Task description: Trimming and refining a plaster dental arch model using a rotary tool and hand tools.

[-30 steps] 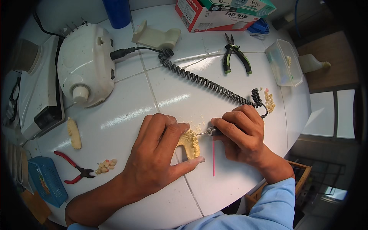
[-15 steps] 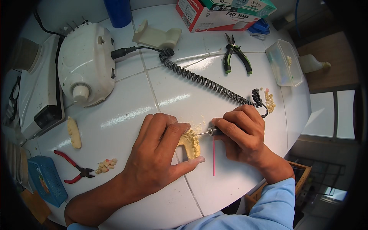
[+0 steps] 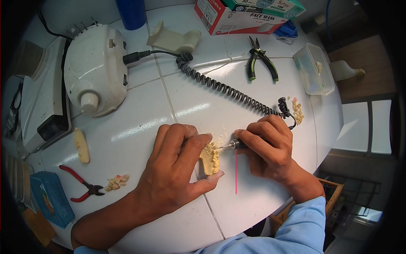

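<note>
Over the glossy white tiles (image 3: 146, 108), the left hand (image 3: 175, 169) is curled, holding a yellow dental cast (image 3: 209, 164) between thumb and fingers; it is chalky, curved and knobby with teeth. The right hand (image 3: 270, 144) is closed around a dark drill (image 3: 238, 144), whose thin metal bit (image 3: 223, 147) reaches the cast. Behind lies a ridged, coiled black cord (image 3: 228, 90). Further back, a cardboard box (image 3: 239, 22) bears printed lettering.

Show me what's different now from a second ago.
The left hand has tilted the yellow dental model slightly, so its inner curve shows less; the thumb tip has shifted slightly leftward. Nothing was picked up or let go. The right hand still holds the rotary tool at the model, almost unmoved. Both pairs of pliers, red-handled and black-and-green, stayed put.
</note>
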Tool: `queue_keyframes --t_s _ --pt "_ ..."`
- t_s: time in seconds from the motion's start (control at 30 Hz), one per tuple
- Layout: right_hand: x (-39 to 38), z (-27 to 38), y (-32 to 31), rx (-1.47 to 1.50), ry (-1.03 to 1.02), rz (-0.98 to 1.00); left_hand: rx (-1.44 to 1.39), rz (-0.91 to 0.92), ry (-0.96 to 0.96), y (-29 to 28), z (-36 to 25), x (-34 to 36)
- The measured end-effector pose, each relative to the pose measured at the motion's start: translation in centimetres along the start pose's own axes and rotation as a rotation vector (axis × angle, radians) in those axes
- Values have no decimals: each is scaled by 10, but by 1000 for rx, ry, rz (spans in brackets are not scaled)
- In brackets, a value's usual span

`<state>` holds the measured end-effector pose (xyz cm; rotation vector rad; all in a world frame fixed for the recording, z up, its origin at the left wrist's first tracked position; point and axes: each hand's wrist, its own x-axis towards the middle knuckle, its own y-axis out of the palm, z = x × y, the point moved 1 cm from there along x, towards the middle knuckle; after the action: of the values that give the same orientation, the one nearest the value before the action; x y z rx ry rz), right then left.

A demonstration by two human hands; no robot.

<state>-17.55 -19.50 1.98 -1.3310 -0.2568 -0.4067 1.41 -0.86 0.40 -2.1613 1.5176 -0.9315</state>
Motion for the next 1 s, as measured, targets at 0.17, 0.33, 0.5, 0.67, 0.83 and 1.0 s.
queue_keyframes --t_s 0.17,0.33,0.5,0.67,0.83,1.0 --pt "0 -1 0 6 1 0 0 -11 10 1 0 0" --pt "0 -2 -1 4 0 10 11 -16 15 0 0 1" --pt "0 -1 -2 4 9 14 6 -14 10 2 0 0" --pt "0 -1 -2 5 5 15 -3 -17 5 1 -1 1" --pt "-1 0 -2 10 11 12 6 -22 3 0 0 1" --pt "-1 3 -2 17 22 15 18 -9 -4 0 0 0"
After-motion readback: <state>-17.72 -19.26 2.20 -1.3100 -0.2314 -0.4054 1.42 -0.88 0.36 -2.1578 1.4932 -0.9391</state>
